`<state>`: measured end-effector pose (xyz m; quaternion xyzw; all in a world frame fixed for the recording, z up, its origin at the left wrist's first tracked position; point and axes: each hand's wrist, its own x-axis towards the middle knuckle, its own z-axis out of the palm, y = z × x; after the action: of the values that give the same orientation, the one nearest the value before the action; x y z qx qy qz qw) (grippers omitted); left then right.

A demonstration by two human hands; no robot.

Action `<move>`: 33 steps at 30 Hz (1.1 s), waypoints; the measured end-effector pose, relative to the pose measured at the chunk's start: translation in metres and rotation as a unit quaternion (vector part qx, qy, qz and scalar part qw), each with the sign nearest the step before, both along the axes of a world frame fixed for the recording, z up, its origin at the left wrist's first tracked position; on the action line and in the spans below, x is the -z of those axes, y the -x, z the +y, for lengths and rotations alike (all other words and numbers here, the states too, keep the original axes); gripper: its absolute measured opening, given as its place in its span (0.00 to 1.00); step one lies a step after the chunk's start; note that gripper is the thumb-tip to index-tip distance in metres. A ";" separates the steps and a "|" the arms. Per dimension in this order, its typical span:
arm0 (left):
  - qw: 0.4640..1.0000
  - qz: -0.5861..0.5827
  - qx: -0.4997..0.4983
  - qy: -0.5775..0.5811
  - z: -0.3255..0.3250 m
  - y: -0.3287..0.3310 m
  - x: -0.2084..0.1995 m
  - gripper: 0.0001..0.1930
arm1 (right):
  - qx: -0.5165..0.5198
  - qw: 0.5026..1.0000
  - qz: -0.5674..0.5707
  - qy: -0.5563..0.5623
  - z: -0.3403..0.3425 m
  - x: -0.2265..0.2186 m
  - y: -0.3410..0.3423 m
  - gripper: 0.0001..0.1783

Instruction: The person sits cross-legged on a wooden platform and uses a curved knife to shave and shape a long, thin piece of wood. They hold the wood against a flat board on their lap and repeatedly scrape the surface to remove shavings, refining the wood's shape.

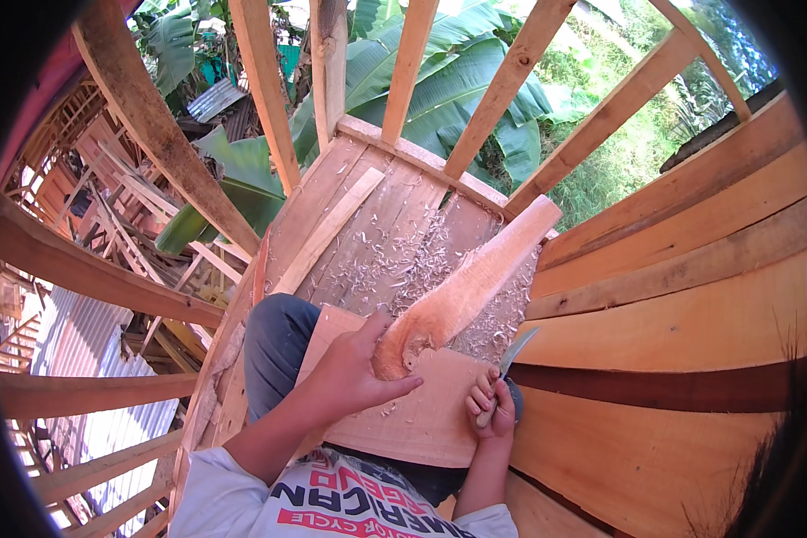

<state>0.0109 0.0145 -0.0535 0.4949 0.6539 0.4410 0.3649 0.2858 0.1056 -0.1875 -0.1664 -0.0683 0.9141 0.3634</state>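
Note:
A long, pale piece of carved wood (462,291) slants up and away to the right, its wide rounded end toward me. My left hand (359,368) grips that rounded end, thumb along the near side and fingers behind it. A hollow with a dark spot shows in the wood near my thumb. My right hand (491,401) is closed round the handle of a knife (516,350), its blade pointing up and apart from the carved piece. Across my lap lies a flat wooden board (403,421), below the carved piece.
Curled shavings (412,247) litter the plank floor (323,260). A loose wooden strip (332,229) lies on it at the left. Upright slats (412,72) ring the far and left sides; a plank wall (663,332) rises close on my right. Banana leaves (448,81) hang beyond the slats.

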 end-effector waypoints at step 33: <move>0.938 -0.304 0.102 0.135 0.001 -0.004 0.034 0.20 | -0.003 0.999 -0.014 -0.029 -0.002 -0.002 0.000 0.08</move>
<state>0.0153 0.0154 -0.0877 0.3477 0.5108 0.4384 0.6527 0.2857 0.1036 -0.1852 -0.1682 -0.1004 0.9106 0.3640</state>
